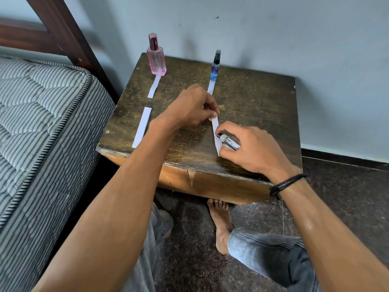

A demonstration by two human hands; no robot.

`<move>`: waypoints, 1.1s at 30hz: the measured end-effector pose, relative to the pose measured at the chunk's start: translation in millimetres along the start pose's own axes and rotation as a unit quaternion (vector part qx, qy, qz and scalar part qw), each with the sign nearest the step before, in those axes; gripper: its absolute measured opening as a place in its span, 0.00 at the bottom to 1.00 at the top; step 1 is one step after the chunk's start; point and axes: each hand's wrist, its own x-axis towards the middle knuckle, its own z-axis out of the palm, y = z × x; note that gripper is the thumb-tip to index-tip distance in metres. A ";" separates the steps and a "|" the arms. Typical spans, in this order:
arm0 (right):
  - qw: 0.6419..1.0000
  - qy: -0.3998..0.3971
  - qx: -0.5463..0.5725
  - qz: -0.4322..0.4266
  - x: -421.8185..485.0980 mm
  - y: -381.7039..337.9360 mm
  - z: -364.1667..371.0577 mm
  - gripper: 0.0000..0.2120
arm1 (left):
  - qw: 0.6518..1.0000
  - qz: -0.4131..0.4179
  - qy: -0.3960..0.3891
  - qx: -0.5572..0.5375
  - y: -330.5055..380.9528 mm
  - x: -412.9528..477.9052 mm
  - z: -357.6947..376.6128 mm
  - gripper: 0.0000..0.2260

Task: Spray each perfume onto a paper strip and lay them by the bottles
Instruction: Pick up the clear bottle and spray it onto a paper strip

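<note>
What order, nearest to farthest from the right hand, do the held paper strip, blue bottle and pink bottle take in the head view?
1. Held paper strip, mid-table, right beside the right hand gripping the silver bottle.
2. Blue bottle, at the back, straight ahead.
3. Pink bottle, back left corner.

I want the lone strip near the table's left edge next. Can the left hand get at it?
Probably, once freed: the lone strip lies uncovered beside that forearm, but the left hand is pinching another strip.
</note>
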 end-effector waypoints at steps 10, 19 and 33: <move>1.000 0.006 0.003 0.002 1.0 -2.5 -0.8 0.17 | 1.000 0.007 -0.004 0.002 -1.5 1.0 0.3 0.04; 0.998 -0.007 0.067 0.016 -0.7 5.1 -5.7 0.17 | 1.000 0.007 -0.010 0.001 -1.1 1.1 0.5 0.04; 0.998 -0.029 0.051 0.008 0.6 6.3 -6.6 0.17 | 1.000 0.009 -0.004 0.007 2.4 -3.3 -5.7 0.03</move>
